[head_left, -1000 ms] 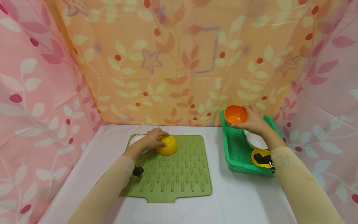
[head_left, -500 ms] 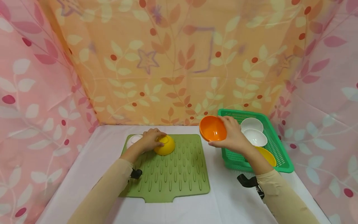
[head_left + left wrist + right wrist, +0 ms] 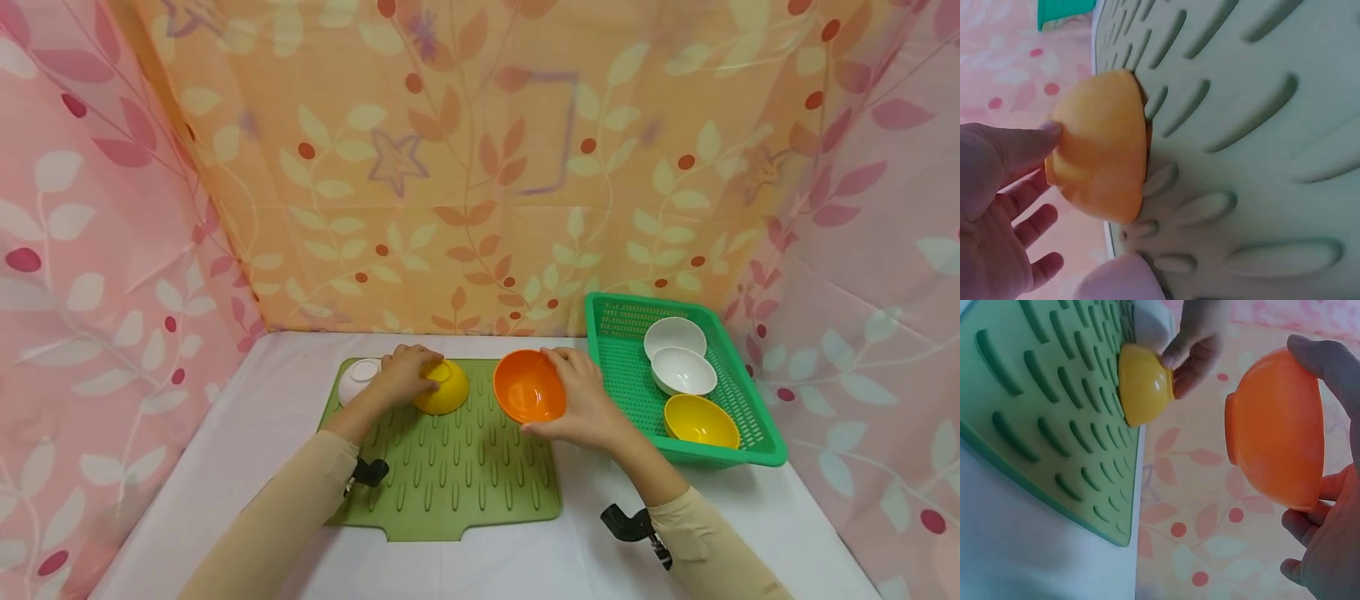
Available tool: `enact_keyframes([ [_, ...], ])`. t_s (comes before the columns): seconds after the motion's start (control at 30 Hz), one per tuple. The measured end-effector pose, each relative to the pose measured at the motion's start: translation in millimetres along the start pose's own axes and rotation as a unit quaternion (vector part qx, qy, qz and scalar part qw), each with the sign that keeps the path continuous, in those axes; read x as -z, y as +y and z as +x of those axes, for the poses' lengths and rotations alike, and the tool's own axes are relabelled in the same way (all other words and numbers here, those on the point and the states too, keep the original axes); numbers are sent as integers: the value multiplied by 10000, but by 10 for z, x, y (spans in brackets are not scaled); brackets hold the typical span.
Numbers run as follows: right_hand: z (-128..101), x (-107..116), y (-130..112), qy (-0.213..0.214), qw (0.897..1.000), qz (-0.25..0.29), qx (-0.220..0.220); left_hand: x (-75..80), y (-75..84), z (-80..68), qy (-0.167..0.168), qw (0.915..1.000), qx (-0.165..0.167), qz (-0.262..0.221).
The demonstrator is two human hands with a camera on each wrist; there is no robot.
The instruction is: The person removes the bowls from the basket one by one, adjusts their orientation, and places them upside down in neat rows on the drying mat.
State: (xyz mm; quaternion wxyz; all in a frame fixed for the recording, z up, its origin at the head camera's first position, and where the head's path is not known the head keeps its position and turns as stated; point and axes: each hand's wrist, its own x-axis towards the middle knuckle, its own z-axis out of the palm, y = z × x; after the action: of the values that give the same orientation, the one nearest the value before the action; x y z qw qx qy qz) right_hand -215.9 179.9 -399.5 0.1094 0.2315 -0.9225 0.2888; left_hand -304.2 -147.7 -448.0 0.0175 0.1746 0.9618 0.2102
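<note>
Right hand holds orange bowl tilted above mat.

The left hand is covering part of the white bowl at the mat's far left. The frame's near edge is cutting off both sleeves.
</note>
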Motion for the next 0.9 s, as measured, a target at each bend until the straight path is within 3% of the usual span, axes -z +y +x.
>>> enact_keyframes([
  [0.13,-6,-47,-15,49,10000,-3,40,30,103,-132,470,9983,-232,-267],
  [0.23,-15,-73,-37,81,9999,-24,100,84,229,-274,630,9899,-500,-1171],
  [0.37,-39,-104,-82,149,9997,-32,196,152,433,-481,213,9591,-449,-2788],
  [0.47,-69,-133,-121,216,9994,-12,284,147,567,-615,-266,9381,-146,-3450],
  [0.6,-109,-176,-174,304,9985,45,452,56,683,-733,-819,9188,113,-3860],
  [0.7,-134,-207,-208,347,9976,110,586,-31,733,-783,-1086,9046,126,-4120],
  [0.9,-176,-275,-245,510,9953,62,825,-131,795,-830,-1287,8766,64,-4636],
])
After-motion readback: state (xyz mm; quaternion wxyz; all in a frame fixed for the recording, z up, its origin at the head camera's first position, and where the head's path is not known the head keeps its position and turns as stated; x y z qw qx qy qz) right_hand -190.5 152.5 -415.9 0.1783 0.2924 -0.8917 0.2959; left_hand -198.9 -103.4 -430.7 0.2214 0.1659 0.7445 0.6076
